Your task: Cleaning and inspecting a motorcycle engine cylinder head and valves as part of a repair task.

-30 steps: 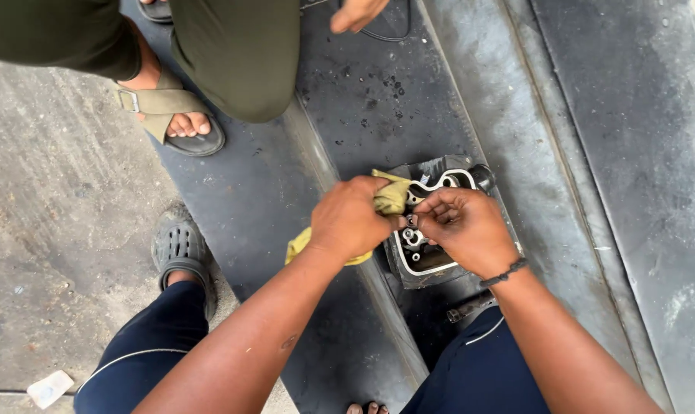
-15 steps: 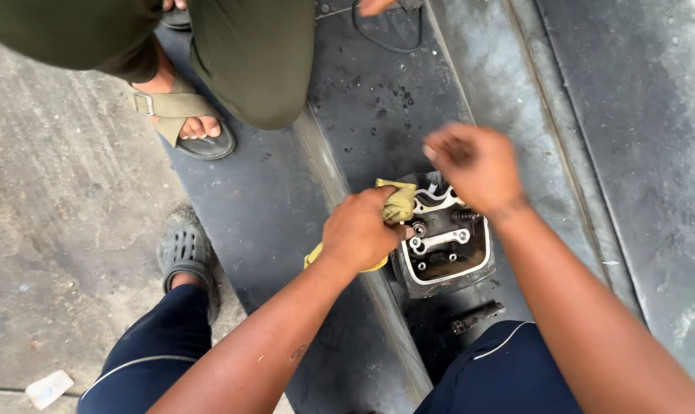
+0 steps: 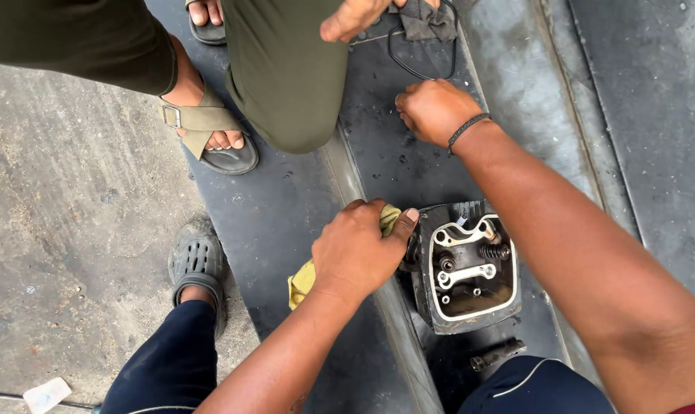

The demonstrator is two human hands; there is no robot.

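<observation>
The left hand [image 3: 356,251] is closed around a yellow rag [image 3: 304,277], thumb pressed against the edge of a dark engine cylinder head [image 3: 465,270] that sits on the dark metal floor [image 3: 286,222]. The right hand [image 3: 433,109], at 12 o'clock from the cylinder head and well apart, is curled loosely; whether it holds anything cannot be told. A small bolt [image 3: 497,354] lies at 6 o'clock of the head.

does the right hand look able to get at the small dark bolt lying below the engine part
Probably yes. The small dark bolt lies uncovered on the dark mat just below the black metal engine part. The right hand is stretched away up the mat, so it would have to draw back first.
</observation>
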